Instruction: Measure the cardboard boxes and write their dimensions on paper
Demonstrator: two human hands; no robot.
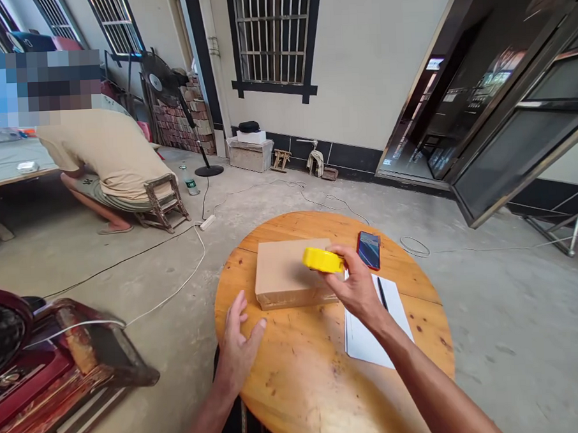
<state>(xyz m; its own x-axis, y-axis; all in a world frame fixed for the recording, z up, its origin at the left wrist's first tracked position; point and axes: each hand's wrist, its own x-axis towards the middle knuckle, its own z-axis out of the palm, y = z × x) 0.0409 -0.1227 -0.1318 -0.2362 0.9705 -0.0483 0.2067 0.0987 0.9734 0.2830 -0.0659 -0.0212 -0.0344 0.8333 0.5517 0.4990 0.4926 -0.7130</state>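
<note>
My right hand (354, 281) grips a yellow tape measure (322, 260) between thumb and fingers, holding it over the right part of a closed cardboard box (281, 268). The box lies flat on the round wooden table (296, 369). Beside the box's front left corner is my left hand (239, 340), empty, fingers apart and thumb spread, not touching the box. White paper sheets (371, 350) lie partly under my right wrist, with a black pen (382, 293) on them. A phone with a red edge (368, 250) rests behind the paper.
A person (104, 148) sits on a small wooden chair (166, 203) at the left. Near them stand a black fan (183, 106) and a bottle (190, 182). Cables (177, 288) cross the floor. An open door (525, 136) is at the right.
</note>
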